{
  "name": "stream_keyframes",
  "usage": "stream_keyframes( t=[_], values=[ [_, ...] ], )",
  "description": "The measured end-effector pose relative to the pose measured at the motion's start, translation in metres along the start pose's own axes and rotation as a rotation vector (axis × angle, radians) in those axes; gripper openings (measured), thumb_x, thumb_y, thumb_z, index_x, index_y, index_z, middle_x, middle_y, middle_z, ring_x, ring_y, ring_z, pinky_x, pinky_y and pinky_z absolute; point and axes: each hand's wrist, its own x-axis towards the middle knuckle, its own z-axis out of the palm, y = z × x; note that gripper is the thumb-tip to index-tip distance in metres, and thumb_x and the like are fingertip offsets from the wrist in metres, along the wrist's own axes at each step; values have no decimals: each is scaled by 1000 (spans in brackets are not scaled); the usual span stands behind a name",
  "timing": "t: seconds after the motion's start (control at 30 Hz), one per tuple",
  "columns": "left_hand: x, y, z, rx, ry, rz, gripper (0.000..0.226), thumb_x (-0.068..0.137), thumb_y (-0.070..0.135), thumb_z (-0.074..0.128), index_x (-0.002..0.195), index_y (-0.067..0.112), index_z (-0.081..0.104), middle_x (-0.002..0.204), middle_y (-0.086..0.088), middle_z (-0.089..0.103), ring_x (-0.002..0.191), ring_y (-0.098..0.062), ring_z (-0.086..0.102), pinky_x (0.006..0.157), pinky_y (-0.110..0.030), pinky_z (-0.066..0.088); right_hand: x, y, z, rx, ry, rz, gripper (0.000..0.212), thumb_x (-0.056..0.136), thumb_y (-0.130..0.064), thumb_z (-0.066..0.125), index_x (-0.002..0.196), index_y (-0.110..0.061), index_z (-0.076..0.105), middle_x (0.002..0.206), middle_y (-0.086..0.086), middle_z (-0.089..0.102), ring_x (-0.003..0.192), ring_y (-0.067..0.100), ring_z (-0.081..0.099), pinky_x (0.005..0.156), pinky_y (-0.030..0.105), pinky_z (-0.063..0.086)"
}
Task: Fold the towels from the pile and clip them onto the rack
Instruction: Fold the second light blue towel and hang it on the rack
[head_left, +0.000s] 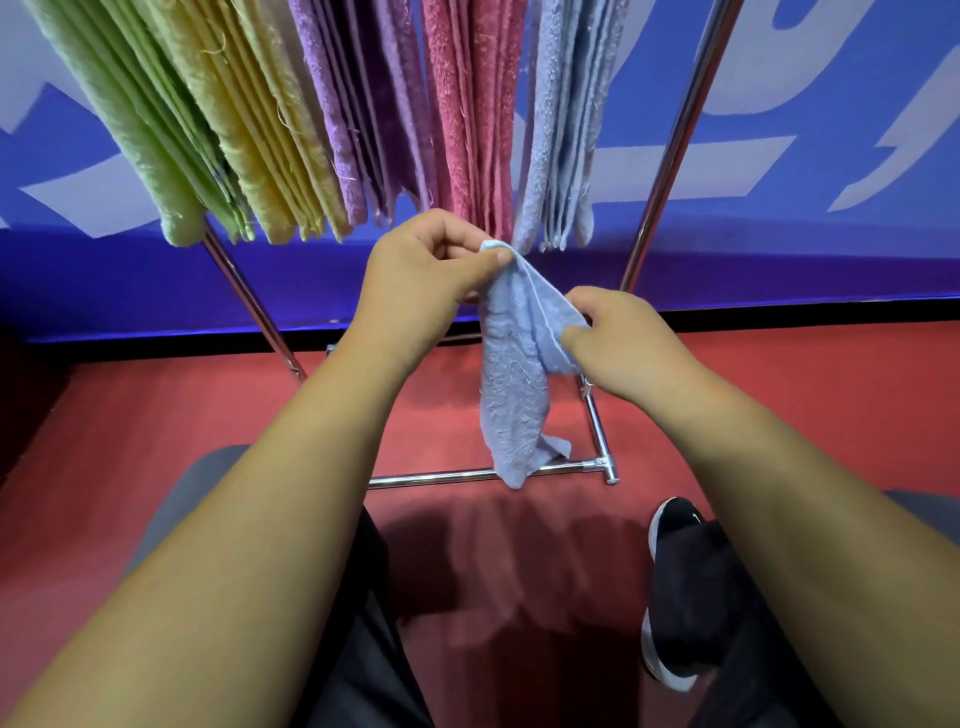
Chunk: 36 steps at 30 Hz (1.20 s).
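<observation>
Forearms (291, 519) out: my left hand (421, 270) pinches top corner of blue towel (514, 384), right hand (618, 343) grips its side edge, just below hung blue stack (566, 130) on rack (675, 140). I'd square edges before clipping; clips probably above frame

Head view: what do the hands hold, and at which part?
A light blue towel: the left hand pinches its top end, the right hand grips an edge just below; the rest hangs.
</observation>
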Motion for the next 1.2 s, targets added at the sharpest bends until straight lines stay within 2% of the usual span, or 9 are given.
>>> stream_keyframes(
  t=[0.13, 0.27, 0.4, 0.63, 0.83, 0.93, 1.03, 1.1, 1.2],
  values=[
    [6, -2, -8, 2, 48, -9, 14, 88, 13, 85, 86, 16, 71, 80, -13, 66, 75, -17, 65, 69, -26, 58, 7, 12, -9, 8, 28, 135, 22, 91, -11, 55, 73, -18, 65, 63, -1, 61, 60, 15, 54, 54, 27, 39],
    [11, -8, -15, 12, 86, -29, 15, 89, 12, 84, 86, 17, 70, 77, -8, 63, 73, -13, 64, 69, -28, 59, 10, 6, -22, 513, 44, 263, 31, 97, -2, 49, 93, -17, 76, 81, 11, 75, 58, 13, 72, 52, 29, 58],
    [12, -9, -19, -12, 136, -46, 13, 92, 13, 81, 88, 17, 70, 80, -6, 64, 74, -11, 65, 70, -27, 61, 9, -3, -32, 744, 40, 208, 28, 98, -3, 52, 104, -10, 78, 96, 21, 78, 81, 21, 78, 79, 30, 66],
    [12, -5, -22, -80, 153, -42, 9, 97, 13, 77, 93, 14, 69, 80, -5, 68, 75, -11, 68, 69, -31, 61, 0, 0, -43, 303, 221, -79, 6, 93, -19, 76, 98, -22, 76, 85, 3, 78, 76, 12, 69, 81, 36, 57],
    [8, 7, -19, -73, 119, 59, 9, 101, 16, 71, 93, 19, 68, 70, 8, 62, 66, -6, 54, 64, -24, 48, -1, -13, -51, 578, 364, -15, 12, 104, -18, 66, 98, -19, 76, 60, 4, 68, 55, 21, 72, 65, 43, 67],
    [3, 15, -13, -122, 100, 58, 9, 104, 11, 67, 95, 12, 66, 59, 16, 56, 55, 0, 47, 56, -16, 41, -3, -23, -51, 707, 467, -16, 5, 102, -13, 67, 101, -17, 70, 85, 10, 73, 70, 20, 79, 69, 33, 67],
    [-2, 20, -5, -177, 123, 38, 8, 98, 14, 75, 92, 14, 69, 65, 7, 64, 60, -8, 55, 60, -26, 50, -3, -26, -44, 647, 597, 42, 20, 88, -27, 75, 97, -27, 57, 105, 4, 68, 84, 23, 80, 84, 47, 65],
    [-5, 21, 2, -180, 141, 17, 9, 92, 18, 81, 91, 12, 74, 73, -6, 70, 68, -18, 63, 67, -40, 57, -4, -31, -35, 577, 521, 34, 17, 84, -37, 75, 89, -31, 60, 92, -5, 73, 86, 24, 79, 87, 54, 62],
    [-14, 23, 17, -151, 150, -33, 15, 90, 13, 83, 95, 1, 75, 78, -15, 77, 67, -21, 72, 62, -36, 61, -9, -43, -15, 585, 269, -69, 12, 88, -38, 69, 88, -27, 76, 86, -6, 80, 90, 19, 80, 90, 54, 63]
  ],
)
